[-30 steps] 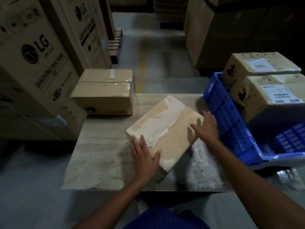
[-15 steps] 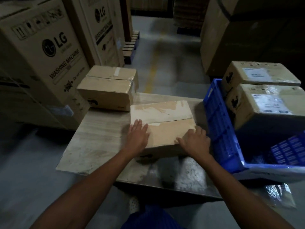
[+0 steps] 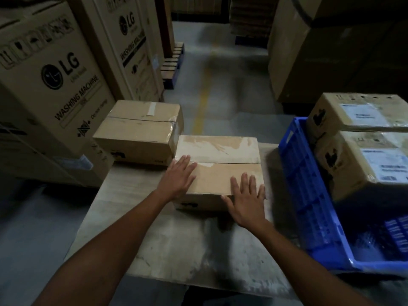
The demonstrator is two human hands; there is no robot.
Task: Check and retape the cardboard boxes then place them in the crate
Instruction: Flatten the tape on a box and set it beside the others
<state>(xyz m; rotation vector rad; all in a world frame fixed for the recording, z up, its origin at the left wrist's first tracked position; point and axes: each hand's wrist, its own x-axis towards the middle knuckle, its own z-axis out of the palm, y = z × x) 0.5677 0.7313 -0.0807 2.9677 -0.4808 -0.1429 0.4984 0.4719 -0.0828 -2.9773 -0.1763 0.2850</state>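
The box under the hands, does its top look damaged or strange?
Yes. The box has torn, pale patches on its far flap, as if old tape peeled the surface away. Its centre seam looks untaped. Left hand and right hand lie flat on it.

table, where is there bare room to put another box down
Bare table lies between the near edge and the box under both hands, and left of it. The far side is crowded by the second box; the crate borders the right.
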